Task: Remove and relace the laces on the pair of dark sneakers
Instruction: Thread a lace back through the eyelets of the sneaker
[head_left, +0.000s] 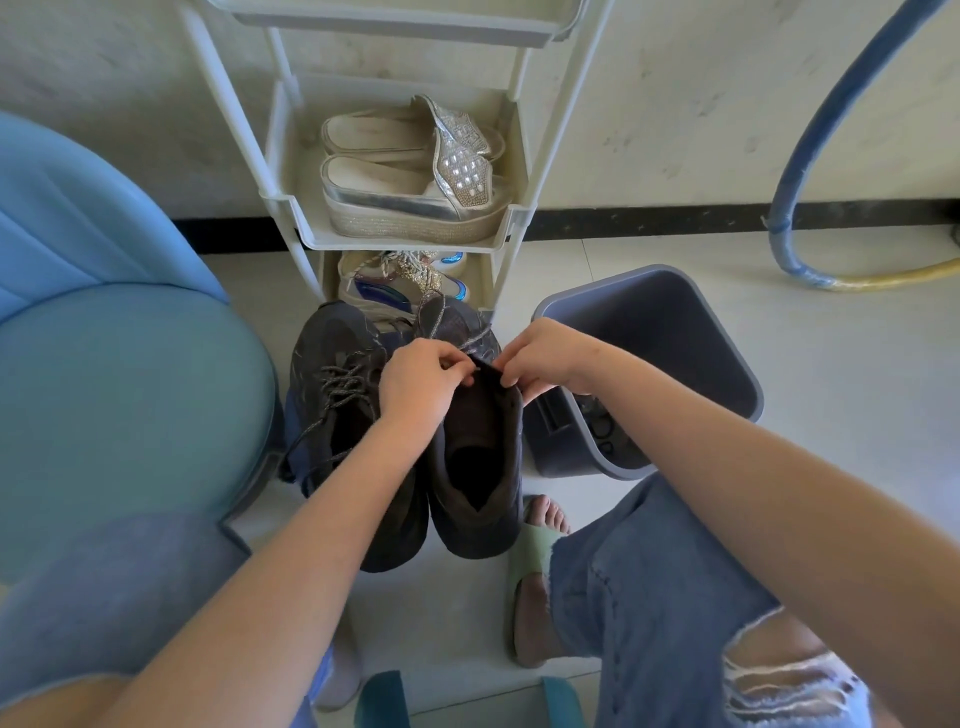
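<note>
Pinching the tongue of the dark suede sneaker (470, 538) by the white plastic rack (311, 236), left hand (415, 384) and right hand (545, 353) curl tight, probably steadying it for relacing.

2 bare forearms reach forward and converge at centre. Left hand (421, 387): back of hand up, fingers curled, thumb and forefinger pinching at the top edge of the sneaker tongue (484, 408). Right hand (545, 358): wrist bent inward, fingers curled, fingertips (511, 378) pinching the same edge from the opposite side. Hands close together, not touching.
</note>
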